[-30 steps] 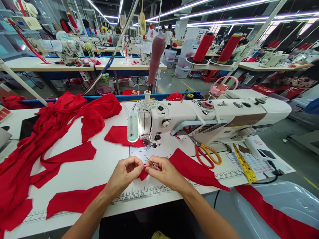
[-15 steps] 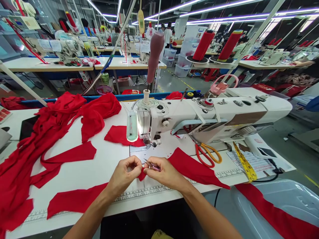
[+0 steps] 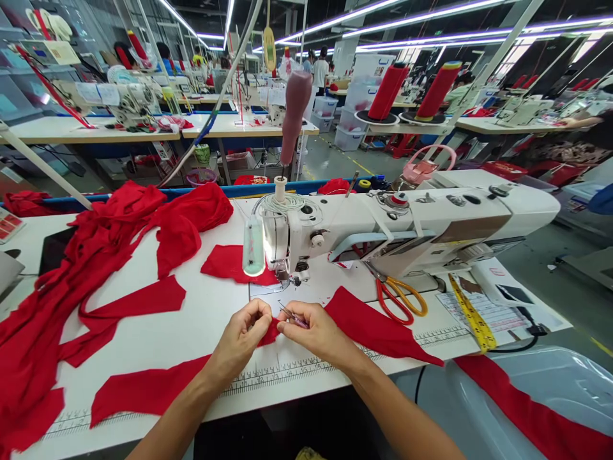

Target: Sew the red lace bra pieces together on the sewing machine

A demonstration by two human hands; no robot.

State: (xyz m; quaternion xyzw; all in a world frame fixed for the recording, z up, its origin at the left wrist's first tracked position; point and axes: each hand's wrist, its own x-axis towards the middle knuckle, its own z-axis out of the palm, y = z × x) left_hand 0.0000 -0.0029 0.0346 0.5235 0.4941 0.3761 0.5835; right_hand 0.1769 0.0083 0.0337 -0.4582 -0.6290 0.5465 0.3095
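Note:
My left hand (image 3: 245,333) pinches a small piece of red fabric (image 3: 271,333) just in front of the sewing machine (image 3: 345,223). My right hand (image 3: 313,331) is closed around small thread snips (image 3: 293,315), their pointed blades aimed up and left. The fingers of my right hand are at the fabric's right edge; whether they also grip it, I cannot tell. A cut red fabric panel (image 3: 378,326) lies right of my right hand. Another red strip (image 3: 148,386) lies under and left of my left forearm.
Orange-and-red-handled scissors (image 3: 400,299) lie by the machine's base. A yellow tape measure (image 3: 472,313) rests on a paper sheet. Heaped red fabric (image 3: 62,281) covers the table's left side. A printed ruler (image 3: 287,370) runs along the front edge. A grey plastic bin (image 3: 555,377) stands at right.
More of the red piece shows between my hands, which remain in nearly the same place. The snips have shifted slightly, still in my right hand.

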